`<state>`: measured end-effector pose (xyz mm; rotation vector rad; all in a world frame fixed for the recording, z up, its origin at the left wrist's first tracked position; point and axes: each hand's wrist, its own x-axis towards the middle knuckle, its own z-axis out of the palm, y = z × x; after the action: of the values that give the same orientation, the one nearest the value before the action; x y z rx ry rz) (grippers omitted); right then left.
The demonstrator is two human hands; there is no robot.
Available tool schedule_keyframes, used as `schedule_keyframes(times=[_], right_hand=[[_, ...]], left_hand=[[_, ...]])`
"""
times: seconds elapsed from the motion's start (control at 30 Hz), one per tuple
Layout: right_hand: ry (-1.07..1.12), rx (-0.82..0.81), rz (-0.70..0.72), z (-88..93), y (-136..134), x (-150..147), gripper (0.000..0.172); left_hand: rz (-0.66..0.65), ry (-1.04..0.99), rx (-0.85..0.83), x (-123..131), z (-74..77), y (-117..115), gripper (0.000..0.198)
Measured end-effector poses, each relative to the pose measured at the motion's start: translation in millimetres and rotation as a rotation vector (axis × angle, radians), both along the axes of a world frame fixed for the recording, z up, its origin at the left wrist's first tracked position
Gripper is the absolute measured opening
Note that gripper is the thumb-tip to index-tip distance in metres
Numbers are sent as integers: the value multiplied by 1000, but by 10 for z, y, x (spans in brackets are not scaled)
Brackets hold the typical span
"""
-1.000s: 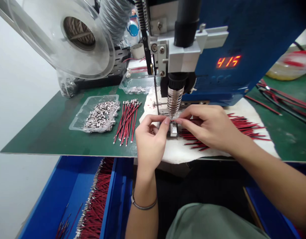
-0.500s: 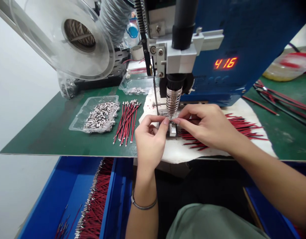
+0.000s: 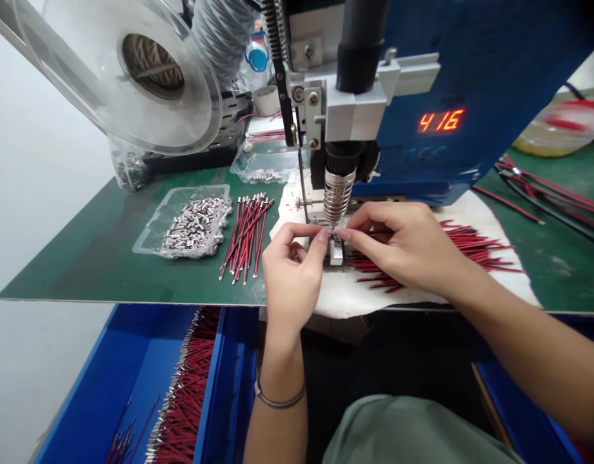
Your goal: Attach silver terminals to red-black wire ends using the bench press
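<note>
Far left you've got a plain white wall [image 3: 26, 206], with a big clear reel [image 3: 84, 77] hanging over the corner of a scuffed green tabletop [image 3: 88, 238]. Below the front edge sits a blue bin [image 3: 110, 361], a few loose wires [image 3: 123, 441] on its floor and a long stack of red and black leads [image 3: 193, 386] along its right side. Back up top, there's a clear tray [image 3: 144, 243] holding a heap of small metal bits [image 3: 195, 225], then a loose bunch of wires [image 3: 247, 235], metal-tipped ends pointing away.

Next comes the left hand [image 3: 294, 270], bracelet [image 3: 280, 403] on the wrist, thumb and index finger pinched onto a small piece [image 3: 331, 234]. That piece sits right between the two grips, just under the coil-wrapped tip [image 3: 337, 196] and over a little metal block [image 3: 336, 251]. Too tiny to make out what it is, honestly. The right hand [image 3: 403, 248] meets it from the other side, also pinching.

Under that hand, a pile of red-black wires [image 3: 475, 245] spreads across a white sheet [image 3: 345, 303]. Behind it stands a blue machine [image 3: 413, 167] showing 416 in glowing digits, and at far right thicker cables [image 3: 562, 190] lie near a see-through tub [image 3: 555, 132].
</note>
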<state>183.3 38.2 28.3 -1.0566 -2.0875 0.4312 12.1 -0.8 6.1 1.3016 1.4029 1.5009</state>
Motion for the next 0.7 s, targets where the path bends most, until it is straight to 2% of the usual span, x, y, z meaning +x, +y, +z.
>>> schedule_keyframes(times=[0.7], right_hand=[[-53, 102, 19, -37, -2, 20, 13]], left_hand=[[-8, -28, 13, 6, -1, 8, 13]])
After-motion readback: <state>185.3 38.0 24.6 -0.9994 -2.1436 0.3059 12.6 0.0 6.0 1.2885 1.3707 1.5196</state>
